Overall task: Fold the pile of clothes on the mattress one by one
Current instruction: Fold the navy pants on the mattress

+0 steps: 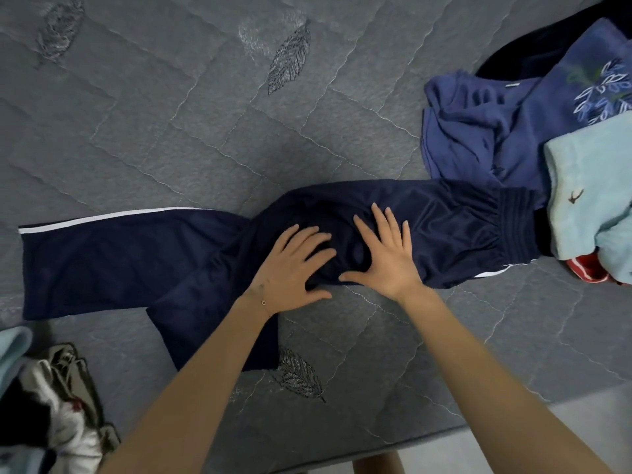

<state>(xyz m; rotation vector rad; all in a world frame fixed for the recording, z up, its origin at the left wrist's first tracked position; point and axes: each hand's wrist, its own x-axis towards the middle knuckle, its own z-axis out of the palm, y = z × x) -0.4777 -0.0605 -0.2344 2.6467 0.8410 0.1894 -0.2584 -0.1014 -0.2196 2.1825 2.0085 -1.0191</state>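
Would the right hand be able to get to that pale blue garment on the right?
Probably yes. The right hand lies flat on the navy trousers; the pale blue garment sits just past their waistband, its top uncovered, nothing standing between.

Left hand [294, 265] and right hand [383, 254] side by side, fingers splayed, palms apparently flat.

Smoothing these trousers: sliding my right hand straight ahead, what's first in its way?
The right hand would likely cross the trousers onto bare mattress; nothing else shows in that line.
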